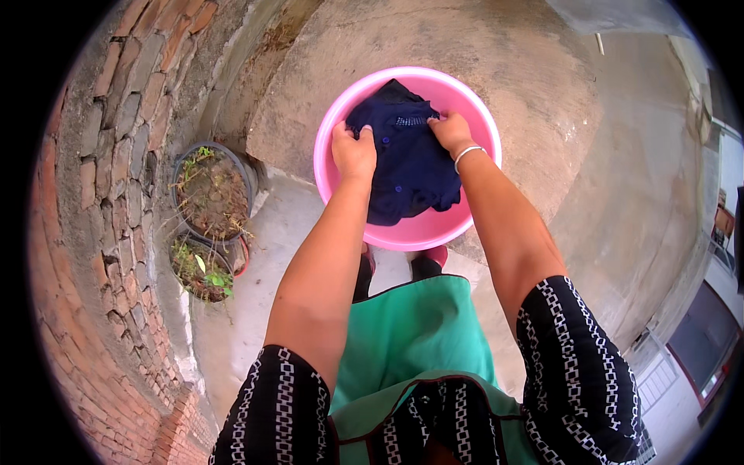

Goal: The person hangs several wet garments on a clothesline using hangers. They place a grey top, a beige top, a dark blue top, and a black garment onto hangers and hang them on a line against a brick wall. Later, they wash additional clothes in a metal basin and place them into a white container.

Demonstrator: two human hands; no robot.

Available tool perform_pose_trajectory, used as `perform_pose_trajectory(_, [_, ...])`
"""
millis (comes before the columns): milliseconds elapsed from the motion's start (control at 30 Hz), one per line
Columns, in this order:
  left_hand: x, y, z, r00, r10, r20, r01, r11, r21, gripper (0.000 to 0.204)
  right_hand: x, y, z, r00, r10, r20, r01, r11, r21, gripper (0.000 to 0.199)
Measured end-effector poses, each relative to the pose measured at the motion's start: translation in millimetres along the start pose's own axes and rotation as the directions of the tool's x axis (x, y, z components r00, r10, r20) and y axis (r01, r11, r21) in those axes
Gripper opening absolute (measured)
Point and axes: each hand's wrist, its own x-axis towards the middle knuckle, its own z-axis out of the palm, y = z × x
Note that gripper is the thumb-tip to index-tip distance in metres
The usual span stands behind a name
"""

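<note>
1. At nine o'clock from my basin stand two round planters (pixel 211 194) with soil and a few weeds, set against a curved brick wall (pixel 101 178). I see no labels or signs on them.

2. My left hand (pixel 353 149) has its fingers curled shut on a bunched edge of the dark blue garment (pixel 407 167), at about nine o'clock on the cloth. The knuckles face up; the fingertips are hidden in the folds.

3. The garment lies in the pink plastic basin (pixel 403 232), mostly to the twelve o'clock side, with a tail hanging toward six o'clock. It looks like soft knit or woven cloth with small buttons down the middle. I judge it limp and easy to crumple; if wet, it would be heavier and clingy, though I cannot tell whether water is in the basin. The best hold is on gathered folds, as I have it, not on a single thin edge.

4. My right hand (pixel 451 130), a silver bangle (pixel 468 153) at the wrist, is closed on the cloth at about two o'clock.

5. The basin sits on a rough concrete slab (pixel 542 116). No packages or printed signs show near it.
</note>
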Motion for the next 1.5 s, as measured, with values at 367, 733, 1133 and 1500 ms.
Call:
perform_pose_trajectory(367, [-122.6, 82.8, -120.9, 0.987, 0.065, 0.147, -0.047, 0.991, -0.127, 0.030, -195.6, -18.3, -201.6, 0.834, -0.510, -0.208, 0.530, 0.847, 0.047, 0.021])
perform_pose_trajectory(733, [-294.3, 409.5, -323.8, 0.818, 0.524, 0.236, -0.562, 0.816, 0.135, 0.030, -389.7, -195.1, -503.3, 0.484, -0.847, -0.221, 0.875, 0.469, 0.118, 0.020])
perform_pose_trajectory(1133, [-417.3, 543.9, -486.7, 0.761, 0.585, 0.279, -0.643, 0.626, 0.441, 0.026, -460.8, -270.7, -614.5, 0.275, -0.945, 0.176, 0.931, 0.307, 0.196, 0.022])
perform_pose_trajectory(1500, [-410.4, 460.5, -489.7, 0.972, 0.216, -0.088, -0.224, 0.969, -0.101, 0.050, -438.7, -297.1, -513.1, 0.491, -0.826, 0.279, 0.673, 0.562, 0.480, 0.032])
